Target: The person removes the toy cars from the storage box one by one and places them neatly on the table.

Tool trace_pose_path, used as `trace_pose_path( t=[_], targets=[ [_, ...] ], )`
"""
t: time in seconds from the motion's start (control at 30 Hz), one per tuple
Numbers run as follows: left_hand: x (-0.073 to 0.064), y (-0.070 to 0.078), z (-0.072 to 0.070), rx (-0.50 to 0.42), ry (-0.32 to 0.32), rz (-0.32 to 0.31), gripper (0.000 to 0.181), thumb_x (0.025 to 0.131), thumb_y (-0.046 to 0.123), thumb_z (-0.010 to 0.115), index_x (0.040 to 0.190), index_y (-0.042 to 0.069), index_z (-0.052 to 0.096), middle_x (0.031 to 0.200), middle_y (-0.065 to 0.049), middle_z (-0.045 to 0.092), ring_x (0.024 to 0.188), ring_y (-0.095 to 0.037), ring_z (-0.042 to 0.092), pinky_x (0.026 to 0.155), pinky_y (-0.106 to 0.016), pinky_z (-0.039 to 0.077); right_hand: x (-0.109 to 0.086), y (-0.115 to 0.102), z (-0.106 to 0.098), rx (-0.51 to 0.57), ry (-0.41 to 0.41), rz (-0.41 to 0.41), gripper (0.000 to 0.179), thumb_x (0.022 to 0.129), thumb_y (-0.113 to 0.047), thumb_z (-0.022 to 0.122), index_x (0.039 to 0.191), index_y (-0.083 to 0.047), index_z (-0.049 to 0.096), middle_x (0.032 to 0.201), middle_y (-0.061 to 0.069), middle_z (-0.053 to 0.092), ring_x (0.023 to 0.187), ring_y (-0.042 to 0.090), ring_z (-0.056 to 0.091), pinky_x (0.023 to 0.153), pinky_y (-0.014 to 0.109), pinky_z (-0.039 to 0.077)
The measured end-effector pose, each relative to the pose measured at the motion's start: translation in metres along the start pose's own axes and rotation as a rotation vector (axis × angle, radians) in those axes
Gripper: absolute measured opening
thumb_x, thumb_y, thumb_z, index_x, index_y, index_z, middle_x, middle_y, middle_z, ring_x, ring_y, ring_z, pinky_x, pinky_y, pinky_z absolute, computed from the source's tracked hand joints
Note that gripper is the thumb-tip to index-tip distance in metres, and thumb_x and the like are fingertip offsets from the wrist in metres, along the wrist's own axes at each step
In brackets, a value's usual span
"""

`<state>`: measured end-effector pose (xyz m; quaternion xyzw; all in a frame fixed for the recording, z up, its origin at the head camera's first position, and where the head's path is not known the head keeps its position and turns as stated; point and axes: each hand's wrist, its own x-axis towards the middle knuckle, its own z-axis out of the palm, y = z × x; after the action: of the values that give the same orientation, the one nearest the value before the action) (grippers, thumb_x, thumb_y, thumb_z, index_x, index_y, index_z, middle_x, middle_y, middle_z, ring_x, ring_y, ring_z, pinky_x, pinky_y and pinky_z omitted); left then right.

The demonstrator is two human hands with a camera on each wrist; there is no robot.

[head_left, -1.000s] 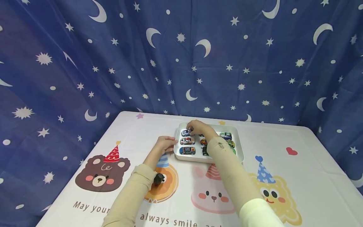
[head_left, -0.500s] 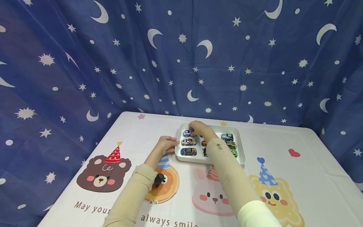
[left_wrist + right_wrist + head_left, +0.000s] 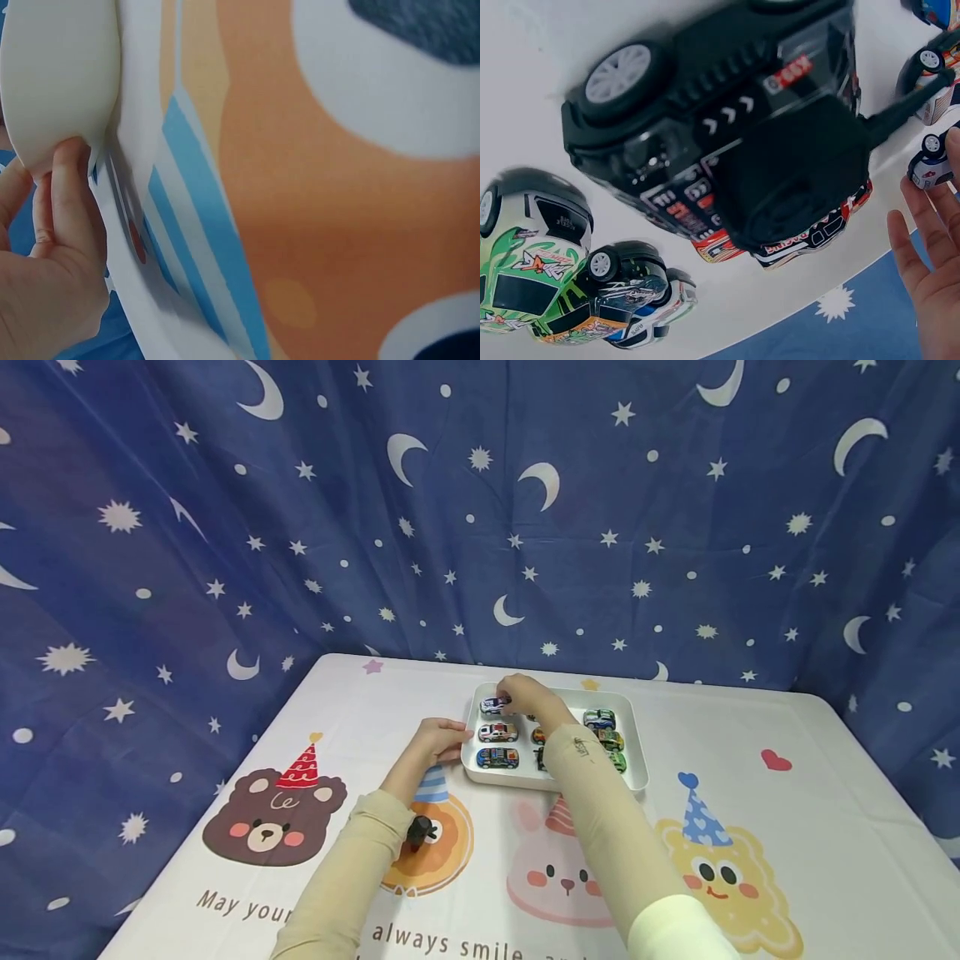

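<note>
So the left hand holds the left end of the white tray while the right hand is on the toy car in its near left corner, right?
Not quite: the head view shows the right hand on the toy car in the far left corner. The left hand does hold the left end of the white tray.

toy cars (image 3: 497,757): 9, some partly hidden | white tray (image 3: 517,780): 1 | hands (image 3: 437,741): 2 | printed characters (image 3: 273,822): 4

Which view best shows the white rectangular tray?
Head: the tray shows nearly whole, though the right sleeve crosses it. Left wrist: only part of its outside. Right wrist: part of its inside, around toy cars.
</note>
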<state>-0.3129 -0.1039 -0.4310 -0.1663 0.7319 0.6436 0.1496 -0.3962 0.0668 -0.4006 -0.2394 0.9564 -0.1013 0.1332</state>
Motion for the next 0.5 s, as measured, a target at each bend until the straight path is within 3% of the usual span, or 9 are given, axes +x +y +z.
trace_pose_path(
  t=[0.27,0.5],
  targets=[
    [0.000,-0.007,0.000,-0.026,-0.021,-0.017,0.035,0.084,0.005,0.069,0.117,-0.003,0.060,0.082,-0.004,0.065,0.066,-0.008,0.061,0.058,-0.019,0.058,-0.005,-0.002,0.003,-0.025,0.040,-0.030,0.031,0.086,-0.016,0.069,0.114,-0.005,0.065,0.111,0.008,0.067,0.101,0.020,0.060,0.098,0.033,0.049],
    [-0.001,0.000,0.002,0.005,0.010,-0.015,0.033,0.085,0.006,0.069,0.116,-0.001,0.061,0.087,-0.008,0.066,0.064,-0.008,0.061,0.056,-0.017,0.057,-0.011,0.001,-0.007,0.002,0.054,-0.062,0.033,0.085,-0.017,0.070,0.114,-0.003,0.064,0.110,0.010,0.066,0.100,0.022,0.059,0.095,0.034,0.050]
  ],
)
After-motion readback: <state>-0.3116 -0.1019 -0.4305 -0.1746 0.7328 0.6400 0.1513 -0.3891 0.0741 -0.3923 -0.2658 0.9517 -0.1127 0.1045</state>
